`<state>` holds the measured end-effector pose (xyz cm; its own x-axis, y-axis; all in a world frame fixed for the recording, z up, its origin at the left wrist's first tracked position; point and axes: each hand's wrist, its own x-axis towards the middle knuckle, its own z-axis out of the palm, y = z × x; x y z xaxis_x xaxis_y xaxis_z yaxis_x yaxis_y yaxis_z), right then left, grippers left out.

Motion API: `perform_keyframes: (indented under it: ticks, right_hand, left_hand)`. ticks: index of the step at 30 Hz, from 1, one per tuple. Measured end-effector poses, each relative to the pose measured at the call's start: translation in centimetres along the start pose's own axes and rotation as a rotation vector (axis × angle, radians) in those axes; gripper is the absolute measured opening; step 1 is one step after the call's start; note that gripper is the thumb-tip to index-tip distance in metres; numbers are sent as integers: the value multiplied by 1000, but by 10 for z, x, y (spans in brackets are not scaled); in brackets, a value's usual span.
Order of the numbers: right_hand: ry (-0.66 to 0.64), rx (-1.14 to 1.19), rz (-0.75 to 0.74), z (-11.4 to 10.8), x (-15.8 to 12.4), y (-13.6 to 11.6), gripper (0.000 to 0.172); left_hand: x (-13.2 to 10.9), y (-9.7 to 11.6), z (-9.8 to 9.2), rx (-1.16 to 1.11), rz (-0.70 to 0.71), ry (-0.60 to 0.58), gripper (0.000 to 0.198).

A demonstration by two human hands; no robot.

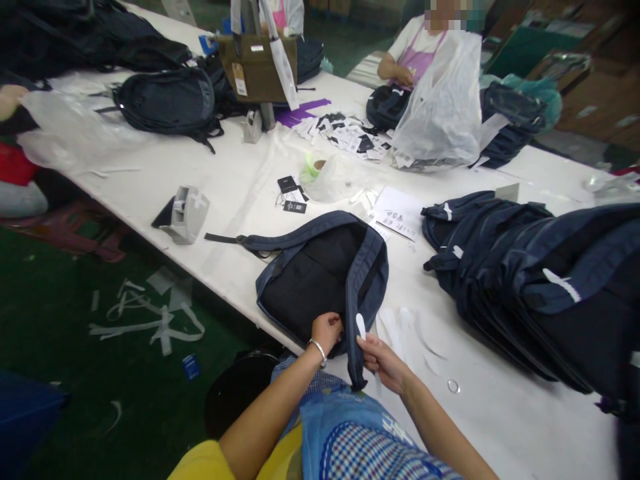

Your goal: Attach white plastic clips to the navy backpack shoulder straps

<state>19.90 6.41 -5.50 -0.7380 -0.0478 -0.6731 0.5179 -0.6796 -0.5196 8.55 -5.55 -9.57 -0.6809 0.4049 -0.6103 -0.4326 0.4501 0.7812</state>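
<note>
A long white table [240, 200] is spread out beyond the fingers, and on it, well to the right of them, a stack of navy backpacks [540, 280] is piled, each with a small white slip showing at a strap. Far beyond the fingers, across the table, a clear plastic bag [440, 107] is being handled by a co-worker [415, 53], and more dark bags [165, 100] are lying at the far left. Just ahead of the fingers a single backpack [320, 273] is laid back-panel up, its near edge touching them and its strap [356, 333] running down between the two hands. The left hand [326, 331] is closed on the backpack's near edge beside the strap, fingers curled over the fabric; a bracelet is worn at that wrist. The right hand [383, 360] is pinched on the strap from the other side, and a small white tag [361, 326] is standing up just above its fingertips; whether the tag is gripped or already stuck to the strap cannot be told. Loose white slips [405, 327] are lying just right of the fingers, and a tape dispenser [186, 213] is set well to their left. Judging by the tagged stack, much appears finished; this backpack seems to be midway through tagging, and the spare slips suggest more is left.
</note>
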Motion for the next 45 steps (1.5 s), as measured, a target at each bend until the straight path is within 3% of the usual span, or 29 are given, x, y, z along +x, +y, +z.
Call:
perform_keyframes:
  ticks: [6,10,13,15,21,25,32,35,39,45]
  right_hand:
    - [154,-266,-57,2,16,13,42]
    - [50,-179,-48,1,11,10,40]
    - [5,-139,-25,2,5,5,37]
    - [41,-178,-25,2,5,7,38]
    - [259,-313,-105,-2,29,31,43]
    - [321,-357,-134,-4,36,38,42]
    - [349,-390,-158,1,31,35,39]
    - [348,-405,-180,3,33,37,38]
    - [341,-451,-211,3,32,36,42]
    - [382,-528,-262,-8,15,24,45]
  left_hand:
    - [15,11,-8,-99,-122,-91,20]
    - [12,25,-22,-181,-192,-272,18]
    - [11,26,-27,-197,-224,-342,16]
    - [12,21,-27,-190,-211,-319,15]
    - [19,4,-18,-95,-68,-99,8]
    - [18,-1,-20,-52,-57,-32,15]
    - [-10,-1,-29,-162,-114,-135,51]
    - [-16,-1,-22,-194,-57,-168,47]
    - [-15,-4,-13,-259,-18,-112,43]
    - [-14,-10,-20,-375,-55,-76,44]
